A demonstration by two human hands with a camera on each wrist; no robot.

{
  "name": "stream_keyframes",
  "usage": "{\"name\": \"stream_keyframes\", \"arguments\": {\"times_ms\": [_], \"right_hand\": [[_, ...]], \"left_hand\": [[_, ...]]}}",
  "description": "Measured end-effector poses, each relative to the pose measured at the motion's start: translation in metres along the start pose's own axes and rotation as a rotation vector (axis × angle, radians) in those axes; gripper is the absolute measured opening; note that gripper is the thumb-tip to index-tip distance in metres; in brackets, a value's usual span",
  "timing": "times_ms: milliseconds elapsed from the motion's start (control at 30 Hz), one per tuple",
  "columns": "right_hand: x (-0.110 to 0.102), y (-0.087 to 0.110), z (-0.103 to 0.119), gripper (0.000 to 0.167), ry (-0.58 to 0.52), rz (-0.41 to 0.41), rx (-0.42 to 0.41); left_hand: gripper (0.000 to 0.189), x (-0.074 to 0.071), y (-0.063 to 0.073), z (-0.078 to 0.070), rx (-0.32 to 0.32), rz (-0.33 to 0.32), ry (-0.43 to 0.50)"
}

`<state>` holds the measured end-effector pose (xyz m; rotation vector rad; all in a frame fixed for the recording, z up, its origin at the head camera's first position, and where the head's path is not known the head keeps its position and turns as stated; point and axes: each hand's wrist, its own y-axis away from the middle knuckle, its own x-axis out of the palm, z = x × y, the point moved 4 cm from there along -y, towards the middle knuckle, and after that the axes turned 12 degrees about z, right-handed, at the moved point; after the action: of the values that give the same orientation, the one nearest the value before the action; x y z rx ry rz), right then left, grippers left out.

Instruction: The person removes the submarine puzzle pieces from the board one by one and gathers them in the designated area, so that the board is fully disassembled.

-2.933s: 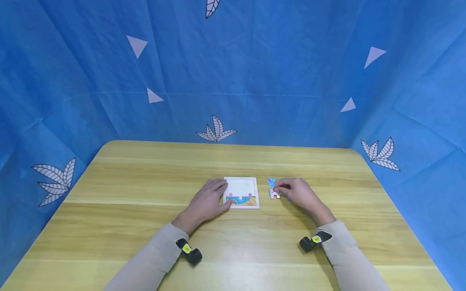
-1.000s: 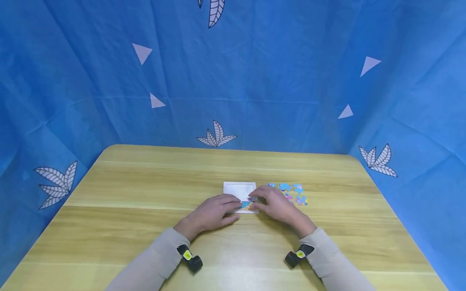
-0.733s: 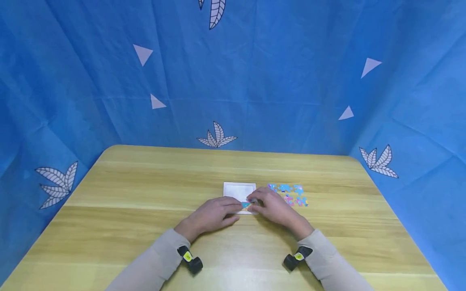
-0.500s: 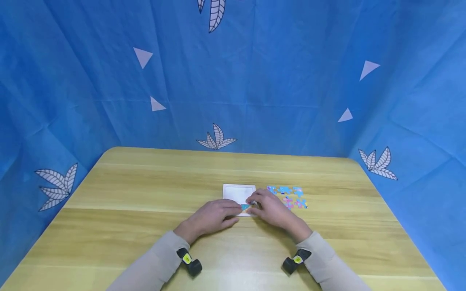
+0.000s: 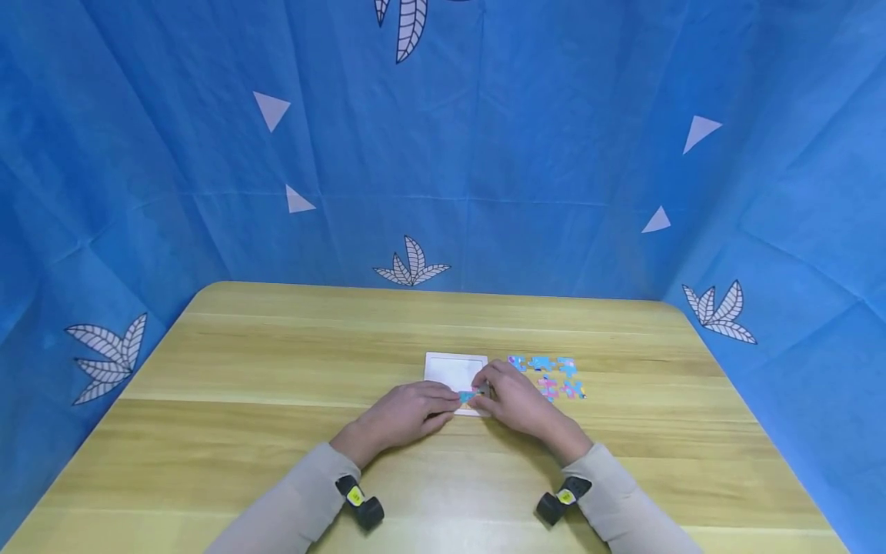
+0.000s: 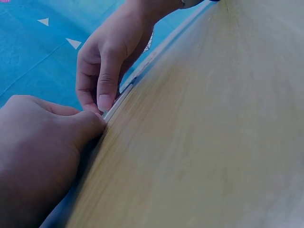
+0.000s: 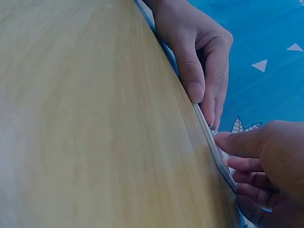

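A white puzzle tray (image 5: 457,355) lies flat on the table, with teal and orange pieces (image 5: 467,396) fitted along its near edge. My left hand (image 5: 403,414) rests on the tray's near left part with fairly straight fingers, covering some of the fitted pieces. At the near right corner, my right hand (image 5: 519,400) pinches a small puzzle piece (image 5: 484,391) between thumb and fingers, right over the bottom row. The fingers hide most of that piece. Both hands also show in the left wrist view, the right hand (image 6: 111,57) with its thumb pointing down at the tray edge.
Several loose jigsaw pieces (image 5: 542,363) in blue and pink lie on the wooden table (image 5: 311,346) to the right of the tray. A blue curtain (image 5: 554,154) hangs behind the table and at its sides. A small black camera sits on each wrist.
My right hand has moved left from the loose pieces to the tray's near right corner. My left hand has come nearer along the tray onto the bottom row. Lately both barely move.
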<state>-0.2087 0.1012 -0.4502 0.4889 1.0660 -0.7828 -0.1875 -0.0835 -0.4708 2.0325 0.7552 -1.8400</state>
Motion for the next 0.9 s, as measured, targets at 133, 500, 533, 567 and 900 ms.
{"name": "stream_keyframes", "arguments": {"times_ms": [133,500,533,567,900], "right_hand": [[0.000,0.000,0.000,0.018,-0.037,0.000,0.006],[0.000,-0.004,-0.004,0.008,-0.239,0.014,0.032],[-0.001,-0.003,-0.004,0.008,-0.257,0.012,0.026],[-0.002,-0.003,-0.004,0.007,-0.276,0.009,0.022],[-0.021,0.011,-0.015,0.009,-0.370,-0.077,0.073]], "left_hand": [[0.032,0.000,0.000,-0.001,0.002,0.007,0.014],[0.031,-0.003,0.001,0.000,-0.007,-0.003,0.033],[0.031,-0.003,0.002,0.000,-0.007,-0.002,0.033],[0.031,-0.003,0.001,0.001,-0.007,0.000,0.030],[0.033,-0.002,0.000,0.000,-0.038,0.052,0.052]]}}
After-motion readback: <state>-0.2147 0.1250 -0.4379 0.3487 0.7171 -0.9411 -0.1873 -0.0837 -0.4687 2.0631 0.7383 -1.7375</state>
